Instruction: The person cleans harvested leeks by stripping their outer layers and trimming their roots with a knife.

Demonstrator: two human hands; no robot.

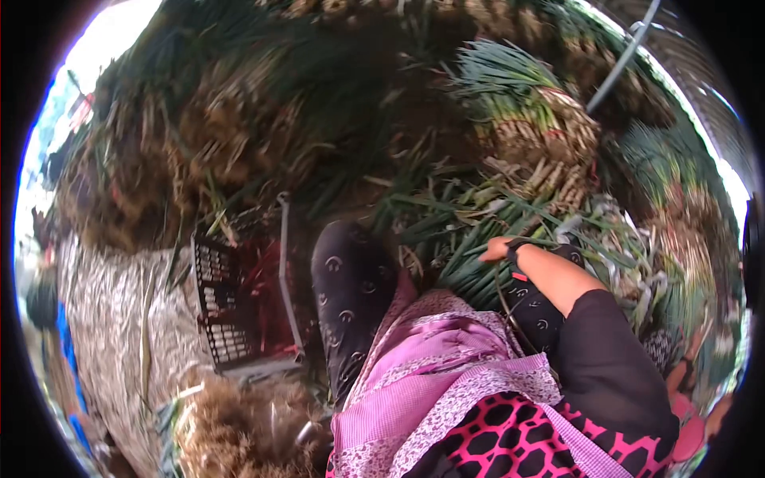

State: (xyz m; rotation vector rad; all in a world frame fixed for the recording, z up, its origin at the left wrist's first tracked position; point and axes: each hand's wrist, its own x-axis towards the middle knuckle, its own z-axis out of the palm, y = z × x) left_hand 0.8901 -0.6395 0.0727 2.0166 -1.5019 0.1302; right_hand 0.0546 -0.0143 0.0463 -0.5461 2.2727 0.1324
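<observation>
My right hand (499, 248), with a dark band at the wrist, reaches over my right knee onto a heap of loose green onions (470, 267). Its fingers look bunched together, and what lies inside them is hidden. Long green leaves spread around and beneath the hand. A thin stalk or cord (504, 299) runs down from near it toward my lap. My left hand is outside the view. Beyond the heap, a big tied bundle of green onions (526, 107) lies with leaves to the left and pale stems to the right.
A dark plastic crate (219, 299) holding red strips (267, 295) stands left of my knee. Trimmed roots (247, 426) pile in front of it. More onion bundles (231, 103) line the back left and the right side (673, 199). Another person's arm (685, 366) shows at far right.
</observation>
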